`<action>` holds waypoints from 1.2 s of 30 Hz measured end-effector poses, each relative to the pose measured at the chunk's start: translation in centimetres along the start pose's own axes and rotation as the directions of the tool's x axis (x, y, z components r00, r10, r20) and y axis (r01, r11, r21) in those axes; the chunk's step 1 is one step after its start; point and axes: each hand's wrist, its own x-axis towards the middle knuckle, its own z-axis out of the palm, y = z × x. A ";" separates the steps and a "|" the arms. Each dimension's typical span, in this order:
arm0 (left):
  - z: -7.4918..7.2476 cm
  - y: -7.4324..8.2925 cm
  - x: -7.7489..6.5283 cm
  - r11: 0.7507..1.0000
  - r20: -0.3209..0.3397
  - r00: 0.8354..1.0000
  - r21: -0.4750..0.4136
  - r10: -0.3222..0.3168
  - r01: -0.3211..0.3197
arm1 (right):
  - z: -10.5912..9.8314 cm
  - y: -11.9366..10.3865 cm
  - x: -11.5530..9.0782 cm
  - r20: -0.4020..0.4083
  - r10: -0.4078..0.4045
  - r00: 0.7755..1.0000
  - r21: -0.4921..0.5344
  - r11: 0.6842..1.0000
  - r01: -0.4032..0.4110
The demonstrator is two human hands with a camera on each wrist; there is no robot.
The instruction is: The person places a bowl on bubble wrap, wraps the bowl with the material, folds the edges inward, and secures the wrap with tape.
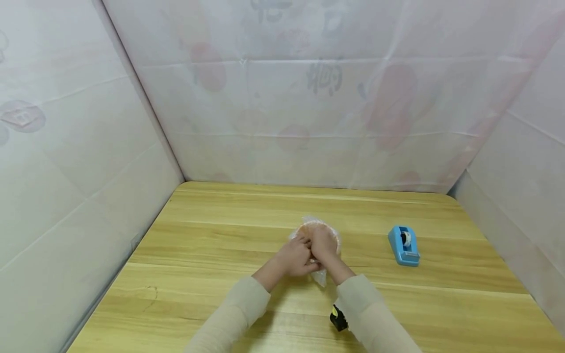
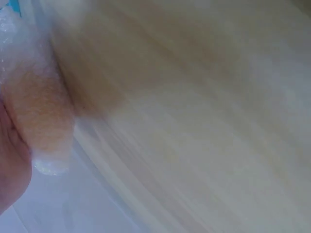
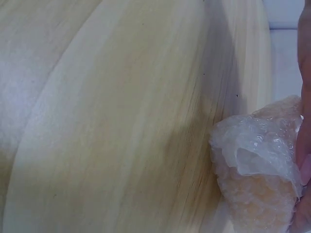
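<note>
A round, peach-orange thing in clear bubble wrap (image 1: pixel 332 234) is under both hands near the middle of the table; its exact kind is hidden by the wrap. My left hand (image 1: pixel 296 256) holds its near left side with curled fingers. My right hand (image 1: pixel 324 242), fingers bent, grips it from above on the right, and the two hands meet. A loose flap of bubble wrap (image 3: pixel 255 153) shows beside the right fingers (image 3: pixel 304 97). In the left wrist view, the wrapped thing (image 2: pixel 41 109) lies against the left palm (image 2: pixel 12 165).
A blue tape dispenser (image 1: pixel 404 246) with a roll of tape stands to the right on the wooden table (image 1: pixel 198 255). A small black object with a yellow patch (image 1: pixel 338 318) lies by the right sleeve, partly covered. Pale sheets (image 1: pixel 282 117) hang behind and beside the table.
</note>
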 end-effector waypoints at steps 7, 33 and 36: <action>-0.2 -0.2 0.2 0.999 -0.006 1.000 0.037 0.007 -0.007 | 0.1 0.0 -0.2 -0.006 -0.030 1.000 0.019 0.999 0.031; -0.3 -0.2 0.4 0.999 0.079 0.996 0.028 -0.047 0.045 | -1.3 -0.5 -1.5 0.077 -0.083 0.994 0.095 0.993 0.076; -0.5 -0.1 0.5 0.997 0.079 0.996 0.059 -0.053 0.048 | -1.2 -0.5 -1.4 0.107 -0.091 0.990 0.072 0.994 0.083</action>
